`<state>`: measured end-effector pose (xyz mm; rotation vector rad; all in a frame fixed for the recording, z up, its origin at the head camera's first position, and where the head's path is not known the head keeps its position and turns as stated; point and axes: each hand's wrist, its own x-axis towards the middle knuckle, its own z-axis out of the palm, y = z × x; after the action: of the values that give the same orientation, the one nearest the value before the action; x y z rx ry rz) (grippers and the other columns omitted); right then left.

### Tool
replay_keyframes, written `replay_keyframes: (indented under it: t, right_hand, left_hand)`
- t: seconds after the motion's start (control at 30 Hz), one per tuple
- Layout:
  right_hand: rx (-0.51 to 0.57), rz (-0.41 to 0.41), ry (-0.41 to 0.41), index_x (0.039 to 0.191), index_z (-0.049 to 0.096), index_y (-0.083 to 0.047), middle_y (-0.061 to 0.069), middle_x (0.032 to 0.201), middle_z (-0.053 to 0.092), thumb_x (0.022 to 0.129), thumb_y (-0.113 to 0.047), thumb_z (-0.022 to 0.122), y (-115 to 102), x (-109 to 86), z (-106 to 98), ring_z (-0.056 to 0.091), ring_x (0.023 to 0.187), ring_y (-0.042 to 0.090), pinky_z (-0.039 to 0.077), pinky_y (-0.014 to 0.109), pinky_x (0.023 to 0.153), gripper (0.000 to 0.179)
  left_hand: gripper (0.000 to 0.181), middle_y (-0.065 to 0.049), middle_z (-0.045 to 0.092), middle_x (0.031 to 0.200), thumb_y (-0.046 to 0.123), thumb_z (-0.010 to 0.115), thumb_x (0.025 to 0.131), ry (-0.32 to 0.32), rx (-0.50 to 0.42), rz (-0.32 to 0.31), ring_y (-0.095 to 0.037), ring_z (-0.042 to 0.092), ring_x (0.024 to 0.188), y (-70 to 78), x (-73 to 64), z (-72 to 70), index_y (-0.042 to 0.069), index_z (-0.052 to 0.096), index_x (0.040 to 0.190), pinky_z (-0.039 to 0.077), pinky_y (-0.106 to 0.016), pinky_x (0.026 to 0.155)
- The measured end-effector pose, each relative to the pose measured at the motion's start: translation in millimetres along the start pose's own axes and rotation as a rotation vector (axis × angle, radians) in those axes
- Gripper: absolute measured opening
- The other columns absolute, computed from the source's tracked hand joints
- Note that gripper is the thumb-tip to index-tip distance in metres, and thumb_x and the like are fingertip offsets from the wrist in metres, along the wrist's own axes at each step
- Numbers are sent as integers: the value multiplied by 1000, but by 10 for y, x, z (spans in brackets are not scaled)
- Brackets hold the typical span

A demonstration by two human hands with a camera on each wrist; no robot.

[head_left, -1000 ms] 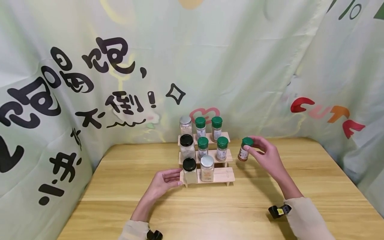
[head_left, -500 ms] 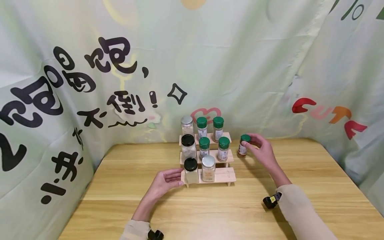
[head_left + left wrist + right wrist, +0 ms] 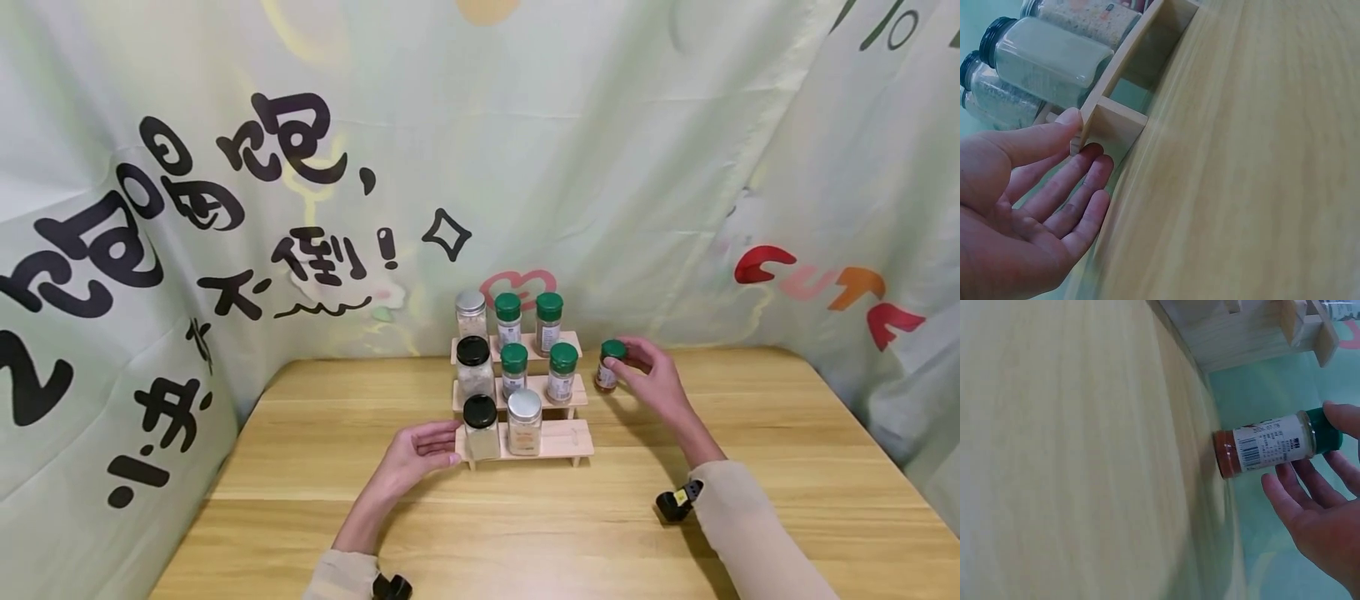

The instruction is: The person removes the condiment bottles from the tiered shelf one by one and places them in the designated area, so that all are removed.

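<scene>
My right hand point(image 3: 654, 383) pinches a small spice jar point(image 3: 1269, 445) by its green cap, to the right of the stepped wooden spice rack point(image 3: 568, 437). Red-brown contents show at the jar's base, which is at or just above the tabletop; I cannot tell whether it touches. At the rack's front left corner, my left hand point(image 3: 414, 457) pinches the end of the lowest shelf, thumb point(image 3: 1067, 122) on its edge. Next to that hand on the shelf stand a black-lidded jar point(image 3: 482, 435) and a silver-lidded jar point(image 3: 524, 427).
On the middle step are a black-lidded jar point(image 3: 474, 371) and two green-capped jars, one of them at the right point(image 3: 561, 375). The top step bears a silver-lidded jar point(image 3: 471, 315) and two green-capped ones. Behind the wooden table point(image 3: 525, 533) hangs a printed curtain point(image 3: 637, 167).
My right hand has moved a little left and brought the spice jar closer to the rack. The left hand has stayed on the rack. The view has shifted slightly.
</scene>
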<state>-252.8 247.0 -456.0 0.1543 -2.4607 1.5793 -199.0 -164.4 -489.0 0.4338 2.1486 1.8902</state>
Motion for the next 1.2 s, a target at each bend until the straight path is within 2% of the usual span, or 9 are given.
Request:
replay_keyframes:
  t: [0.17,0.3,0.43,0.57,0.67,0.83,0.97,1.2]
  right_hand:
    - [26,-8,5,147,50,-1,22,139,58,102,-31,67,-43,-56,-63,56,127,35,48,10,89,56]
    - [46,-54,47,145,52,-3,21,139,59,102,-30,66,-93,-118,-137,58,124,25,46,8,94,53]
    - [72,-91,92,143,55,-5,21,137,60,102,-26,67,-174,-218,-221,59,120,14,48,8,93,48]
    - [116,-112,144,140,58,-2,15,134,63,101,-20,68,-277,-325,-270,61,116,7,50,9,91,44]
    - [177,-124,166,137,59,3,11,130,66,100,-14,69,-389,-392,-266,63,113,7,52,11,91,41]
    - [239,-145,149,132,61,5,12,126,67,100,-10,68,-539,-486,-224,65,112,11,53,14,92,36]
    - [250,-148,109,128,62,6,16,123,67,100,-10,68,-583,-542,-175,66,111,15,54,15,91,33]
    - [250,-170,34,129,61,6,19,121,68,100,-8,68,-650,-614,-44,67,110,14,56,19,93,33]
  left_hand:
    - [52,-32,64,128,-3,78,88,-5,-10,4,-43,65,115,15,4,-2,-12,58,135,58,-29,93]
    - [52,-32,64,127,-4,77,87,-12,-12,3,-44,65,115,2,1,0,-13,57,135,58,-29,93]
    - [52,-31,65,126,-4,78,87,-4,-15,1,-44,65,114,-7,-3,5,-13,58,134,59,-29,93]
    - [52,-31,65,127,-3,77,88,-5,-19,-3,-43,65,115,3,-8,5,-13,58,135,58,-28,93]
    - [52,-31,64,128,-1,77,89,-4,-10,-5,-43,65,116,17,-8,1,-12,58,136,58,-29,94]
    - [50,-30,65,126,-1,77,89,10,7,-8,-43,65,115,20,9,8,-11,59,134,58,-29,93]
    - [48,-29,66,125,0,77,89,11,10,-6,-43,66,114,4,22,25,-10,61,133,59,-30,93]
    - [48,-29,65,127,0,77,90,24,17,-14,-43,65,115,10,6,10,-9,61,134,58,-29,94]
